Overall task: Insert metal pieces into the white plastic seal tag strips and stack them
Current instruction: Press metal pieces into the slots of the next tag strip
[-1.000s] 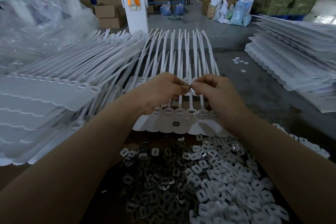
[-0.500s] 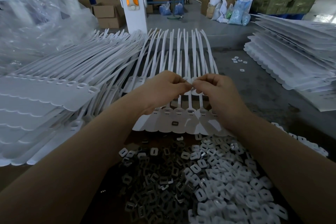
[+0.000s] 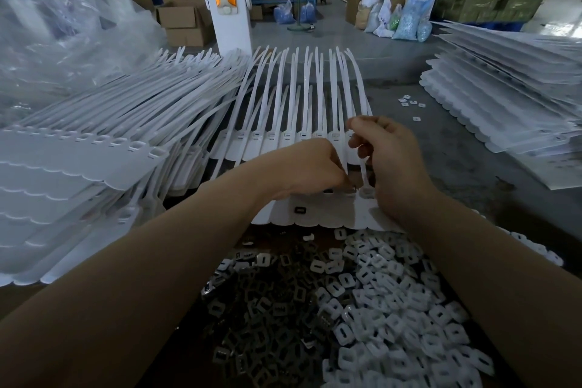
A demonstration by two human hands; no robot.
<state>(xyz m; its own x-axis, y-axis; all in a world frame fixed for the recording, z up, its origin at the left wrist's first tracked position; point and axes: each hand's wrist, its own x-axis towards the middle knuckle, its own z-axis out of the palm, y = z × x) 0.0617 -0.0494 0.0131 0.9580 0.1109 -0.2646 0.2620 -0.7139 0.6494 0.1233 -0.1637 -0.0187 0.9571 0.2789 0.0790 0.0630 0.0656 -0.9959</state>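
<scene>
No readable writing or brand anywhere; print on the sacks (image 3: 412, 9) far behind too blurred to read.

White plastic seal tag strip sheet (image 3: 315, 214) lying flat on the tabletop (image 3: 466, 173), centre of view: a row of joined tags with scalloped near edge, a slot in each head, long thin tails running away. One dark metal piece (image 3: 299, 210) resting on this sheet. Just in front of the sheet, a heap of dark metal pieces (image 3: 261, 309) and beside it a heap of white plastic caps (image 3: 387, 293). Left of the sheet, a tall stack of strips (image 3: 78, 167); well to its right, another stack (image 3: 510, 98).

Left hand (image 3: 308, 167) curled, fingertips pressed down at the row of slots; held item not visible. Right hand (image 3: 393, 164) pinching one thin tail between thumb and finger, just right of the left hand.
</scene>
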